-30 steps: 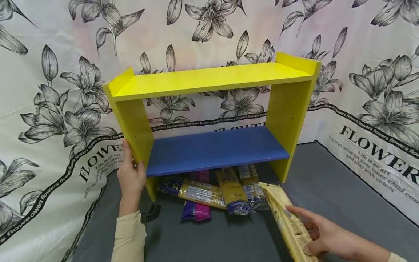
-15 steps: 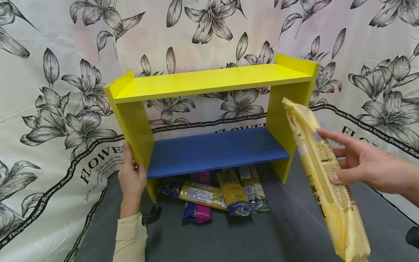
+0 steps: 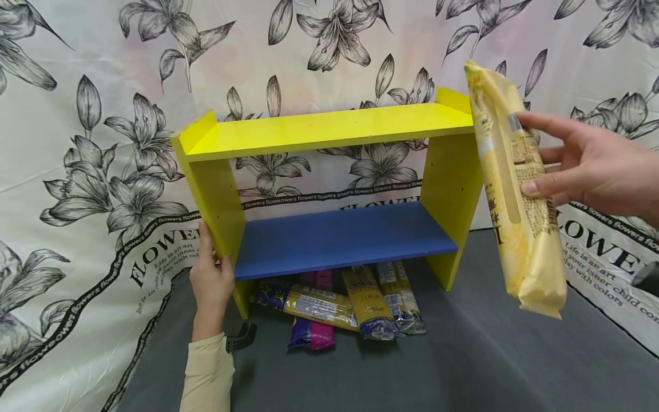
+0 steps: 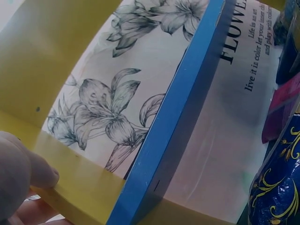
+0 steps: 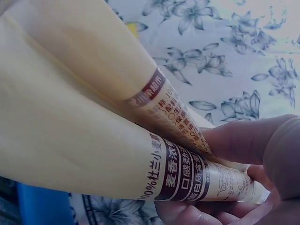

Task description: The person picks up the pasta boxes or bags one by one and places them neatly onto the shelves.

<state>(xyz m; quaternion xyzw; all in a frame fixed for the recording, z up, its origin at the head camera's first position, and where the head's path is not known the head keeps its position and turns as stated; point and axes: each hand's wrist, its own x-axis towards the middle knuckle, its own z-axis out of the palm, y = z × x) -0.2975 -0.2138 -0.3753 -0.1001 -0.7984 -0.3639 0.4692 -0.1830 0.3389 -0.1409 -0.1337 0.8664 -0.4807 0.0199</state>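
Note:
My right hand (image 3: 592,166) holds a long pale-yellow pasta packet (image 3: 520,229) in the air, thumb on one side and fingers on the other. The packet hangs nearly upright, in front of the right end of a yellow and blue shelf unit (image 3: 329,127). Close up in the right wrist view, thumb and fingers pinch the packet's (image 5: 75,145) printed side. My left hand (image 3: 211,286) grips the unit's left side panel, its fingers along the outer face. In the left wrist view the thumb (image 4: 40,171) lies at that panel's front edge.
Under the blue board (image 3: 345,237) several packets lie on the grey surface: a slanted gold one (image 3: 319,307), a gold one (image 3: 368,303), another at its right (image 3: 404,300) and a pink-purple one (image 3: 312,335). Flower-printed cloth (image 3: 128,51) hangs behind.
My right hand has raised the pasta packet from low at the front right to the height of the unit's top board. The left hand stays on the side panel.

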